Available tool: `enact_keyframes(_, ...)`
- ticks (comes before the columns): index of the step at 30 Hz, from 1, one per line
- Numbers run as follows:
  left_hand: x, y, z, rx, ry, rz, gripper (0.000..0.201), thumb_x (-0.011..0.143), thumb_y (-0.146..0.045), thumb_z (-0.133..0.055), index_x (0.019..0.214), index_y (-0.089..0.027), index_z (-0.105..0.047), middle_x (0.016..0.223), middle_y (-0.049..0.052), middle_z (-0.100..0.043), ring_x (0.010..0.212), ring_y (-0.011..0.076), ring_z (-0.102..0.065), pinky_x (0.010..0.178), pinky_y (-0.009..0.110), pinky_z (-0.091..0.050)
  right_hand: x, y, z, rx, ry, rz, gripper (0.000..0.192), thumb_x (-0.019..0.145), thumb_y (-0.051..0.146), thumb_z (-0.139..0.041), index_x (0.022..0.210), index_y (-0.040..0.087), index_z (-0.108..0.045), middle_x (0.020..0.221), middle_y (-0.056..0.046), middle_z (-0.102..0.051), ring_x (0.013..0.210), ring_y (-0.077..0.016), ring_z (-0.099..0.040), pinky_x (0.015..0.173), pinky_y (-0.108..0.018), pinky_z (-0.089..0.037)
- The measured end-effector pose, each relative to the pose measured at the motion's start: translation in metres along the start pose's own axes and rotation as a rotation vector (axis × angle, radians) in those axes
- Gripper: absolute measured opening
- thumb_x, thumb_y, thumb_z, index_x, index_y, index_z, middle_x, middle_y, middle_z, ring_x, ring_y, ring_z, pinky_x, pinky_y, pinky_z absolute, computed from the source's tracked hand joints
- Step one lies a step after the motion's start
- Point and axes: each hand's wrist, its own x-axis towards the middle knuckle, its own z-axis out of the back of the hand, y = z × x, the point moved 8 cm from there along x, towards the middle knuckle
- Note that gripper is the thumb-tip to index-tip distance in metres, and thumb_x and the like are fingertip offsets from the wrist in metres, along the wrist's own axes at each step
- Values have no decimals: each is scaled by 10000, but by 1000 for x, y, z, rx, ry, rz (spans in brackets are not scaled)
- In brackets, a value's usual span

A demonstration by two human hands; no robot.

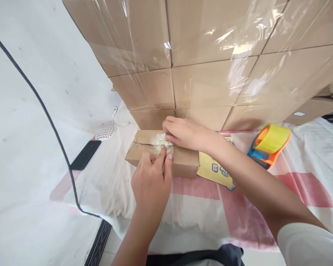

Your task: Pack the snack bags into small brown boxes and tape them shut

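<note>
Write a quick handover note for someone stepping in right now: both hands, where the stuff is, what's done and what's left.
Left hand: fingertips pressing on the top seam of the small cardboard box, by the crumpled clear wrap showing between its flaps.
Right hand: lying across the same seam from the far side, pressing on the flaps.
Tape dispenser: on the cloth to the right, untouched.
Yellow printed sheet: partly under the box.
Done: contents in, flaps nearly closed.
Left: no tape visible on the seam yet.
</note>
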Motion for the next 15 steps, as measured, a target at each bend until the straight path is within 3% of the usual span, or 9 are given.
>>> enact_keyframes(3,-13,0,0,7,-71,-76,358,1002,-345,-538,1272,-207,-727,822,42,-509,658,137,-463,568,256,-300,-3,-16,14,-58,-142,-203,436,919,225,-611,1317,132,-459,1263,-180,-577,885,-234,-631,701,-306,-397)
enact_keyframes(6,-23,5,-1,-27,-140,-138,342,980,-297,-586,1280,-203,-721,819,25,-466,680,126,-461,606,243,-351,-18,-41,24,-69,-288,-311,368,940,199,-545,1299,132,-504,1216,-176,-617,853,-232,-635,709,-316,-406)
enact_keyframes(9,-28,10,-3,-28,-169,-202,348,971,-275,-605,1298,-217,-709,827,18,-445,689,121,-455,638,236,-385,-54,-83,22,38,-356,-407,252,945,223,-526,1171,141,-601,975,-107,-691,773,-200,-616,683,-300,-396)
enact_keyframes(12,-28,9,-4,5,-167,-233,351,972,-303,-603,1290,-204,-713,833,25,-433,697,131,-453,636,243,-389,-105,-125,6,129,-331,-563,189,920,194,-513,1024,154,-666,805,-57,-690,701,-176,-597,660,-292,-389)
enact_keyframes(15,-22,6,-4,44,-142,-218,352,975,-351,-586,1254,-191,-727,857,44,-466,708,147,-466,621,261,-372,-144,-143,-22,192,-191,-624,213,903,160,-488,902,153,-701,812,-61,-702,705,-173,-612,665,-293,-404)
